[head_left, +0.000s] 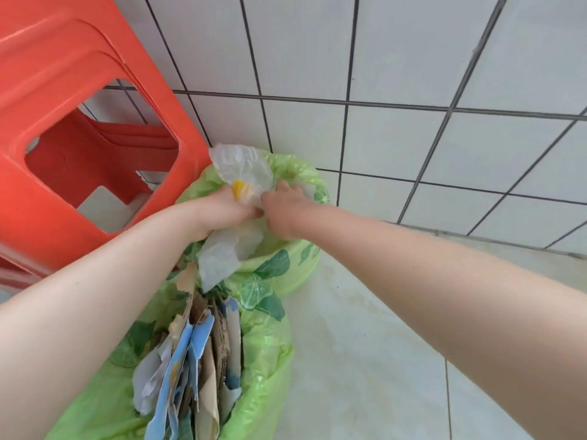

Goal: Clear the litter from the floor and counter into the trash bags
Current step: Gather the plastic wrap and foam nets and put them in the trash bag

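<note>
Two green trash bags with a leaf print stand on the floor by the tiled wall. The far bag [298, 268] has its mouth open under my hands. The near bag [263, 369] is stuffed with torn cardboard and blue-and-white paper [203, 360]. Over the far bag my left hand [225, 208] grips crumpled clear plastic wrapping [241, 168] with a yellow patch. My right hand [286, 211] pinches the same plastic from the right side. A loose flap of the plastic [222, 255] hangs below my left hand.
A stack of red plastic stools [79, 122] stands at the left, close against the bags. White tiled wall [413, 74] runs behind and to the right. Pale floor tiles [365, 344] lie to the right of the bags.
</note>
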The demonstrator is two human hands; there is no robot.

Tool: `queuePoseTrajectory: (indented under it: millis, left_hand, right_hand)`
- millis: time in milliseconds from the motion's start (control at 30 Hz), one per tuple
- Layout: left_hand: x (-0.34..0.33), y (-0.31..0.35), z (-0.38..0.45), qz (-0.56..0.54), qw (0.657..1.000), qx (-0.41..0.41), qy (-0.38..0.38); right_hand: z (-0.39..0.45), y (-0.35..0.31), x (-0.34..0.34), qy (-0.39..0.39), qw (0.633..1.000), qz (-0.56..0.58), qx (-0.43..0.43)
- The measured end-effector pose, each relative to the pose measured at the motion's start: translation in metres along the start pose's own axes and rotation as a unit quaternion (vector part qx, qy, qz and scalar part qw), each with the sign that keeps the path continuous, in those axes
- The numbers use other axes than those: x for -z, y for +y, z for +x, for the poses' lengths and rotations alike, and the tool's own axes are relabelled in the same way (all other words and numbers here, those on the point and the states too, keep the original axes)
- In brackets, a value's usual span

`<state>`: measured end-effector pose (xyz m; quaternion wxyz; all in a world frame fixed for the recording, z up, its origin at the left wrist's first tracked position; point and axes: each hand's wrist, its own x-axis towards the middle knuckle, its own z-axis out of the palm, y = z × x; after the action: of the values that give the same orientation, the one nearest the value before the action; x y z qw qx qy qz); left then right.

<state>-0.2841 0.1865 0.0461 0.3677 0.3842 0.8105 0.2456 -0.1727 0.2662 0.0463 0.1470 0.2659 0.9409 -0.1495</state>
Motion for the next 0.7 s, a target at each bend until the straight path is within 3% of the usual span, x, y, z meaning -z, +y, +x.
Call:
queuePoseTrajectory:
  millis: [33, 133, 233, 433, 567, 700]
  left_hand:
    - [0.006, -0.001, -0.003, 0.001, 1.000, 0.020, -0.024]
    - [0.028, -0.001, -0.017, 0.136, 0.989, 0.052, 0.041]
    - [0.046, -0.004, -0.033, 0.222, 0.975, -0.024, 0.022]
    - [0.049, -0.014, -0.039, 0.333, 0.937, -0.079, -0.070]
    - [0.035, -0.017, -0.026, 0.381, 0.917, -0.086, -0.084]
    - [0.028, -0.019, -0.006, 0.401, 0.908, -0.076, -0.092]
  right_hand:
    - [0.001, -0.002, -0.003, -0.015, 0.999, -0.038, 0.004]
    - [0.003, -0.009, -0.004, -0.067, 0.993, -0.095, 0.006]
    - [0.010, -0.009, -0.002, -0.090, 0.993, -0.063, 0.045]
    - [-0.009, 0.009, 0.022, -0.043, 0.995, -0.016, 0.088]
    - [-0.017, 0.025, 0.025, 0.026, 0.993, -0.003, 0.117]
    - [-0.018, 0.026, 0.017, 0.021, 0.989, -0.016, 0.143]
